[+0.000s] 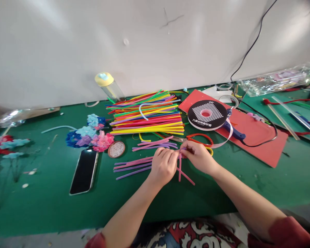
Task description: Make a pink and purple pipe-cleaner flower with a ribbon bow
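Both hands meet over the green table, fingers closed around pink and purple pipe cleaners (180,168). My left hand (164,165) pinches them from the left, and pink ends stick out below it. From the right, my right hand (197,155) grips the same pieces between thumb and fingers; their crossing point is partly hidden. Left of my left hand lie loose purple and pink pipe cleaners (131,166), with a shorter group (155,144) just beyond. Red-handled scissors (200,135) lie behind my right hand, partly covered by it.
A large multicoloured pipe cleaner pile (147,119) lies at the back. Fluffy flowers (93,134), a phone (84,171) and a round beaded disc (116,149) are on the left. A ribbon spool (207,115) rests on a red board (263,137), with a black cable (255,38) behind.
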### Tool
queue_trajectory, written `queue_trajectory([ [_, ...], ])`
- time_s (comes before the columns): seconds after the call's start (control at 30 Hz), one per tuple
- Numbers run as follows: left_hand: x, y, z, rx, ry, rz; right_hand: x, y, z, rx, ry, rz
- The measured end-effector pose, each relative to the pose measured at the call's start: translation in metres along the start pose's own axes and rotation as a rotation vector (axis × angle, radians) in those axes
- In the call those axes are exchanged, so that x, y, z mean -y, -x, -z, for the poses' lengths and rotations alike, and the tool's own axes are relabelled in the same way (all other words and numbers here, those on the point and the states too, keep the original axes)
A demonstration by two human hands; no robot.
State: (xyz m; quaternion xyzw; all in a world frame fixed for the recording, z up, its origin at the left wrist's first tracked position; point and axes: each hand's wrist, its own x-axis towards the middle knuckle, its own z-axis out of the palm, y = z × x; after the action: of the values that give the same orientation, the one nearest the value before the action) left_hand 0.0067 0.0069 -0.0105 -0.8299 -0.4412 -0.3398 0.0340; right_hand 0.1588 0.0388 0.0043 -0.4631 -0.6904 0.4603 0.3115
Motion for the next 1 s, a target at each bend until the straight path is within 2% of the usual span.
queue_trajectory([
  [0.13, -0.002, -0.001, 0.001, 0.010, 0.071, 0.062, 0.002, 0.002, -0.001, -0.059, 0.040, 0.066],
  [0.27, -0.005, -0.004, 0.007, 0.011, 0.263, 0.242, 0.005, 0.004, -0.001, -0.101, 0.069, 0.143],
  [0.37, -0.007, -0.008, 0.013, 0.089, 0.530, 0.468, 0.007, 0.005, -0.001, -0.126, 0.080, 0.208],
  [0.47, -0.007, -0.011, 0.016, 0.186, 0.915, 0.707, 0.008, 0.006, 0.000, -0.160, 0.127, 0.304],
  [0.67, -0.006, -0.016, 0.014, 0.194, 1.442, 1.033, 0.005, 0.005, 0.001, -0.149, 0.164, 0.547],
  [0.83, -0.006, -0.017, 0.013, 0.289, 1.750, 1.179, 0.001, 0.002, 0.005, -0.059, 0.173, 0.803],
  [0.93, -0.006, -0.016, 0.013, 0.371, 1.858, 1.213, 0.001, 0.001, 0.008, -0.018, 0.180, 0.856],
  [1.0, -0.006, -0.016, 0.013, 0.363, 1.874, 1.192, 0.002, 0.002, 0.008, -0.034, 0.164, 0.834],
])
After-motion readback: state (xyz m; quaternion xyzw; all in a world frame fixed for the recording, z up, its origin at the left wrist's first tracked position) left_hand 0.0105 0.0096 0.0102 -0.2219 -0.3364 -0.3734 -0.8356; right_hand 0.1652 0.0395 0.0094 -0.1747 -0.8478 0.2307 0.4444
